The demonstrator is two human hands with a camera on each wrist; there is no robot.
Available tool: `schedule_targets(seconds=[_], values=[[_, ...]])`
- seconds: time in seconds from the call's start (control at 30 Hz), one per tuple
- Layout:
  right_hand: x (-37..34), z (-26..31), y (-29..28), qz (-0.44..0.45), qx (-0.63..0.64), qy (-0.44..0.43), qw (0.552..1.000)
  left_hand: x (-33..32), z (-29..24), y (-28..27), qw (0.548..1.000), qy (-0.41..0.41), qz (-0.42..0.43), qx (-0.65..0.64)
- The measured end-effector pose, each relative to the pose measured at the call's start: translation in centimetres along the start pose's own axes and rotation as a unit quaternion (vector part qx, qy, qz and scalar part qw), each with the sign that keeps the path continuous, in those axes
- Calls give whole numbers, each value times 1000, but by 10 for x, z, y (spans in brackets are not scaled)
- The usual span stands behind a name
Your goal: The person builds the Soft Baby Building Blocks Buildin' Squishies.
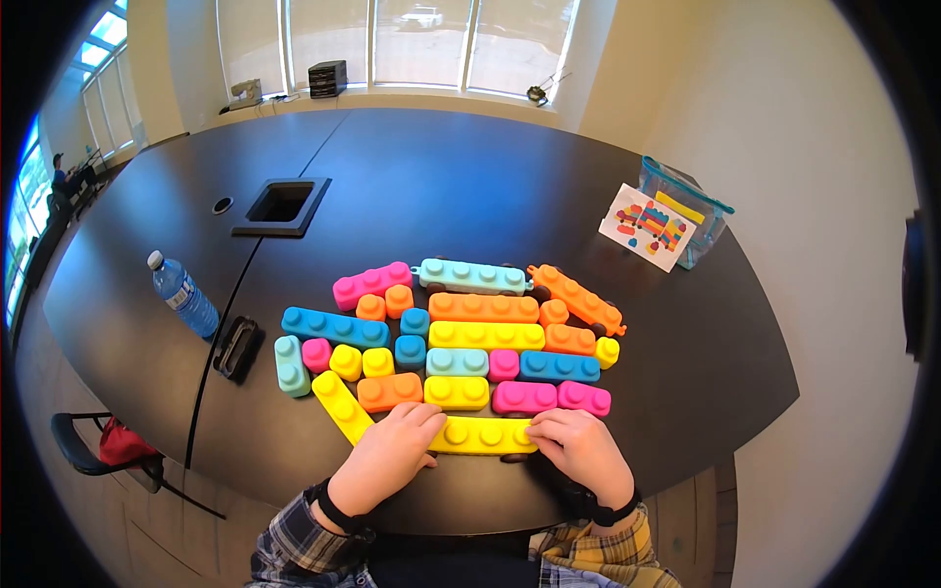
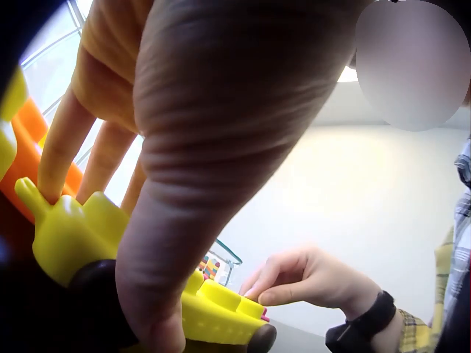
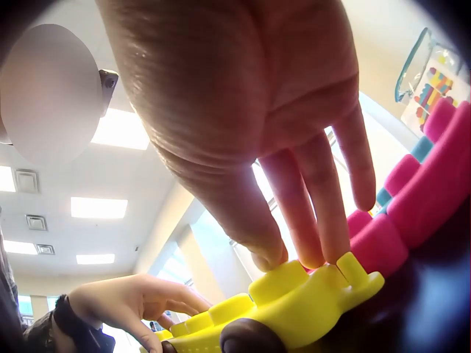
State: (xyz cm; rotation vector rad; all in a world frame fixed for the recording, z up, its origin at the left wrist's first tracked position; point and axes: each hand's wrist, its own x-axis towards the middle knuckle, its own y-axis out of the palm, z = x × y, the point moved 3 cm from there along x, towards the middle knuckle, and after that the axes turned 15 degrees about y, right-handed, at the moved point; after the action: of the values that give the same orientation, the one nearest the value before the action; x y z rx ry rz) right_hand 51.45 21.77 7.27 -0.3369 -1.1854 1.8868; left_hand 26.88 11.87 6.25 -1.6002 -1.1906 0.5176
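A long yellow toy train car (image 1: 485, 435) with studs on top and dark wheels stands near the table's front edge, between both hands. My left hand (image 1: 390, 456) holds its left end. In the left wrist view, the thumb (image 2: 151, 294) lies along the near side by a wheel, while fingertips rest on the top. At the other end, my right hand (image 1: 585, 453) pinches the end stud between thumb (image 3: 257, 235) and fingers. Just beyond the car are a short yellow block (image 1: 456, 393) and a pink block (image 1: 524, 398). A long yellow block (image 1: 341, 407) lies left of the left hand.
Colourful blocks lie in rows beyond the hands, with a light-blue wheeled car (image 1: 474, 276) and an orange wheeled car (image 1: 578, 300) at the back. A water bottle (image 1: 183, 294) and dark case (image 1: 238, 350) are left. A picture card (image 1: 647, 227) leans on a clear bag (image 1: 708, 235).
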Motion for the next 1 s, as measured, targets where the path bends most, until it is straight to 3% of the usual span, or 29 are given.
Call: schedule_targets(seconds=[0.23, 0.83, 0.97, 1.0], values=[[2, 0, 1, 24, -32, 8, 999, -4, 2, 0, 998, -51, -23, -8], [2, 14, 4, 2, -100, -6, 995, -8, 8, -5, 998, -46, -37, -29], [1, 13, 4, -4, -88, -3, 996, -25, 21, -49, 984, -66, -155, -61], [0, 12, 4, -4, -88, -5, 996, -33, 36, -58, 980, -87, -179, 9]])
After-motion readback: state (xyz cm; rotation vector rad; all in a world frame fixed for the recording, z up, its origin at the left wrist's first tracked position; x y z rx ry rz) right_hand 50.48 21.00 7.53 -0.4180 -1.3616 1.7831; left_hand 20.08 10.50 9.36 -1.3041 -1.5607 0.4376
